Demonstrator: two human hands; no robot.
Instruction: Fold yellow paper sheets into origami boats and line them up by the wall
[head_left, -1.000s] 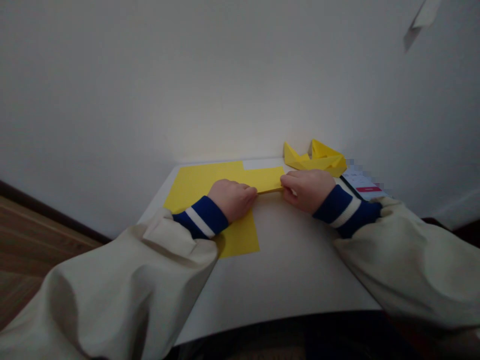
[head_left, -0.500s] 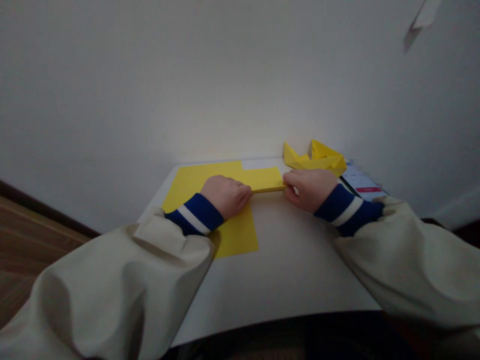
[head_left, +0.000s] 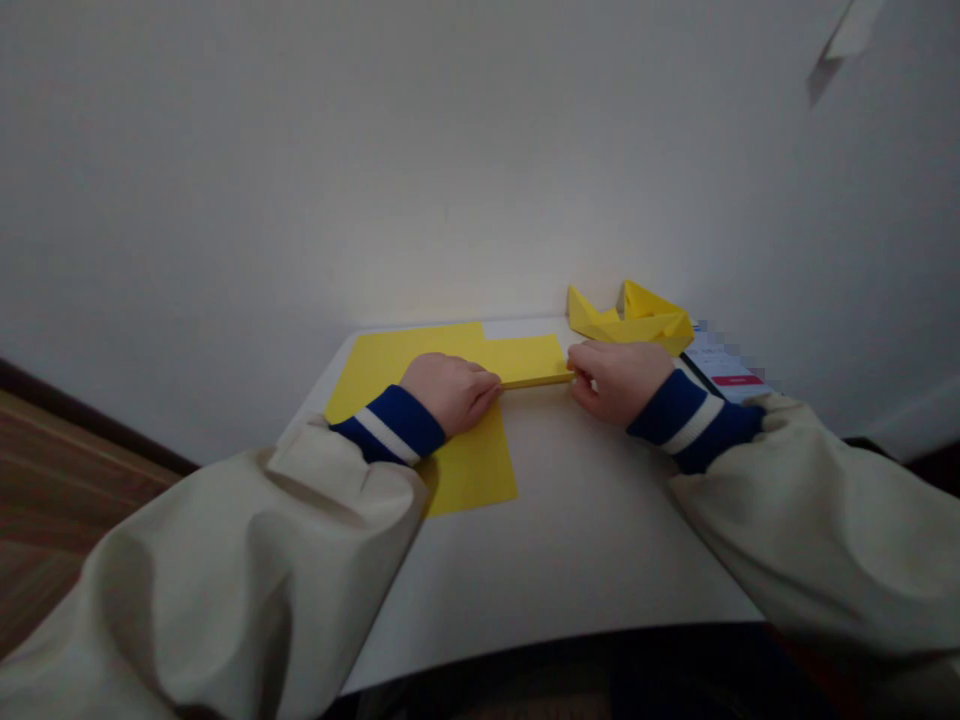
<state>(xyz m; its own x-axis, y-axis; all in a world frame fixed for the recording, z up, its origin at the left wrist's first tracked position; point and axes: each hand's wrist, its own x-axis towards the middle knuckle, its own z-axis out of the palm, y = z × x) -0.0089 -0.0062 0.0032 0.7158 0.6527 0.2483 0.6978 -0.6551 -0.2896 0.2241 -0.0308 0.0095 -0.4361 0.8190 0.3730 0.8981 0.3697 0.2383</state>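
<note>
Between my two hands stretches a folded piece of yellow paper [head_left: 529, 360], its near edge forming a narrow folded strip. My left hand [head_left: 454, 390] is closed, pinching the left end of that edge. At the other end, my right hand [head_left: 619, 380] pinches the paper between thumb and fingers. A larger yellow paper sheet [head_left: 472, 470] lies flat on the table beneath my left hand and wrist. Just behind my right hand sits a folded yellow paper boat [head_left: 637, 320] with pointed ends.
The white table [head_left: 585, 540] stands against a pale wall [head_left: 450, 160]. At the right edge, partly behind my right sleeve, lies a flat thing with a lit or printed face and a red bar [head_left: 736, 380]. Brown wood [head_left: 67, 490] shows at the far left.
Both hands keep their pinch on the folded paper. The near strip looks very slightly lower; otherwise hardly anything differs.
</note>
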